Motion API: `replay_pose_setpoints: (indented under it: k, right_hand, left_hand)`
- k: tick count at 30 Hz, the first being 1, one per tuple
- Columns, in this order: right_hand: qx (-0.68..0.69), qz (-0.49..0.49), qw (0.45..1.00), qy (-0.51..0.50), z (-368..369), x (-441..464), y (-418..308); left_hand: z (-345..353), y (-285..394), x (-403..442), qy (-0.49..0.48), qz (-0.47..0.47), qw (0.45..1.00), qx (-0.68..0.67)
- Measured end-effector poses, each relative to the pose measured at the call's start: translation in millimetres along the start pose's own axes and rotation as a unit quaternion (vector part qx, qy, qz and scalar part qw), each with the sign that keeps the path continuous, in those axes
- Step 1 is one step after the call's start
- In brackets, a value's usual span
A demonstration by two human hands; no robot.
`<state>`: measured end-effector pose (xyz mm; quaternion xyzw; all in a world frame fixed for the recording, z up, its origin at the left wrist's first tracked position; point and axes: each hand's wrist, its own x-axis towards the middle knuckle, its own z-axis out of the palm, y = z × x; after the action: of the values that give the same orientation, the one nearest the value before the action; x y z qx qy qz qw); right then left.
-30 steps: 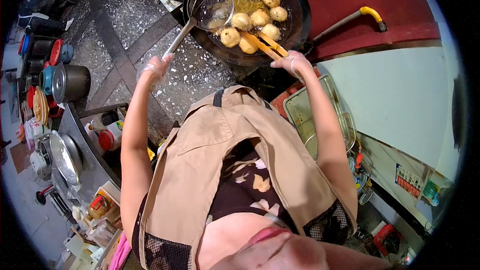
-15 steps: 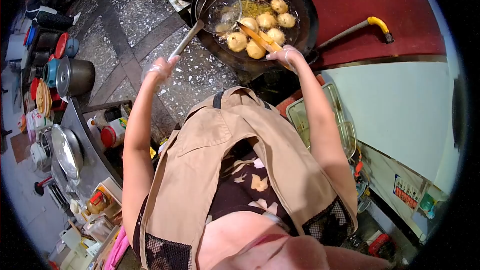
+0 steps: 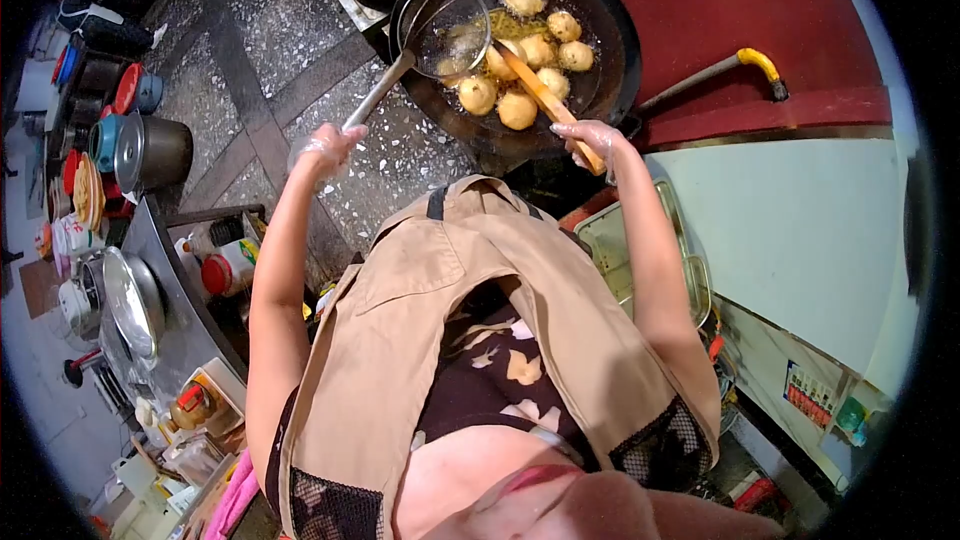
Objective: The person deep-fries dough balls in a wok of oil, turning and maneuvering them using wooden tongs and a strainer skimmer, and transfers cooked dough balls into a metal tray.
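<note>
My left hand (image 3: 328,147), in a clear plastic glove, grips the metal handle of a round wire strainer (image 3: 402,66). The strainer's hoop hangs over the left side of a black wok (image 3: 622,80) of bubbling oil. My right hand (image 3: 590,140), also gloved, is closed around wooden tongs (image 3: 543,92) with a darkened tip. That tip reaches among several golden fried balls (image 3: 517,110) floating in the oil; I cannot tell whether it pinches one. More balls sit toward the wok's far side, one of them (image 3: 522,0) near the top.
A bar with a yellow-wrapped end (image 3: 760,65) lies right of the wok on a red surface (image 3: 740,0). Below it stand a pale panel (image 3: 780,230) and a tray (image 3: 607,240). At left are a lidded pot (image 3: 165,155), a metal bowl (image 3: 135,300) and a counter (image 3: 190,310).
My right hand has shifted slightly right and toward me, and the tongs show more of their length. The strainer stays over the wok's left side.
</note>
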<state>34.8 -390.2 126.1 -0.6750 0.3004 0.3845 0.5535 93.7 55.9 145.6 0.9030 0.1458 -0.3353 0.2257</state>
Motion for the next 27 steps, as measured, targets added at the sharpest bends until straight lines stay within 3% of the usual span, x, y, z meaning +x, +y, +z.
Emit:
replay_pose_setpoints:
  k: [6,8,12,14,17,24,27]
  right_hand:
    - [0.145,-0.046,0.988,-0.038,19,-26,23]
    - [0.215,-0.036,0.974,-0.062,26,-18,39]
    - [0.233,-0.051,0.969,-0.057,41,-28,46]
    - [0.246,-0.062,0.965,-0.06,46,-32,49]
    - [0.271,-0.071,0.958,-0.062,52,-33,54]
    - [0.234,-0.116,0.965,-0.023,72,-27,23]
    - [0.078,-0.122,0.989,0.025,77,12,14]
  left_hand:
    - [4,-6,-1,0.007,0.043,0.998,0.045]
    - [10,-13,5,0.053,0.102,0.991,0.065]
    - [7,-4,-12,0.039,0.081,0.994,0.056]
    - [16,-16,0,0.063,0.122,0.989,0.061]
    - [22,-20,-9,0.032,0.098,0.992,-0.068]
    - [59,-16,-29,-0.046,0.082,0.964,-0.247]
    - [77,-10,-41,-0.082,0.076,0.953,-0.282]
